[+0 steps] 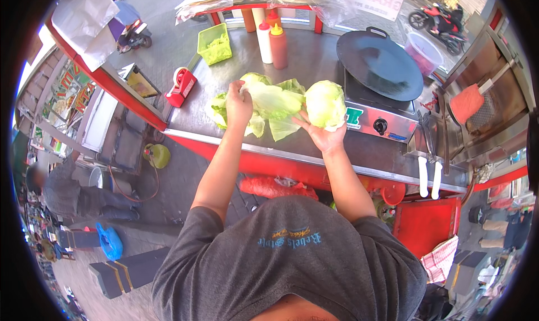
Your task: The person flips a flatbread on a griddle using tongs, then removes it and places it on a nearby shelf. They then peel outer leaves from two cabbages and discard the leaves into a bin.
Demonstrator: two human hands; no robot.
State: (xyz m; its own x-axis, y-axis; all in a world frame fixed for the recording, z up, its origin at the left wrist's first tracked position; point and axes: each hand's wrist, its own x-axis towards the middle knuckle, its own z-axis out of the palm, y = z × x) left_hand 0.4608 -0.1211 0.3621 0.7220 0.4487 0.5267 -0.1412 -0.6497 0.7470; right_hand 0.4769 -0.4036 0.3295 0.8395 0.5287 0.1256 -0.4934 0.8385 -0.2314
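A pale green head of lettuce rests in my right hand, which cups it from below and from the near side. My left hand pinches the left edge of a broad lettuce leaf between thumb and fingers. More loose leaves lie under and around that hand on the steel counter. The lettuce partly hides the fingertips of both hands.
A black griddle pan sits on a gas stove at right. Squeeze bottles and a green basket of cut lettuce stand behind the leaves. A red tape dispenser is at left. White-handled tools overhang the front edge.
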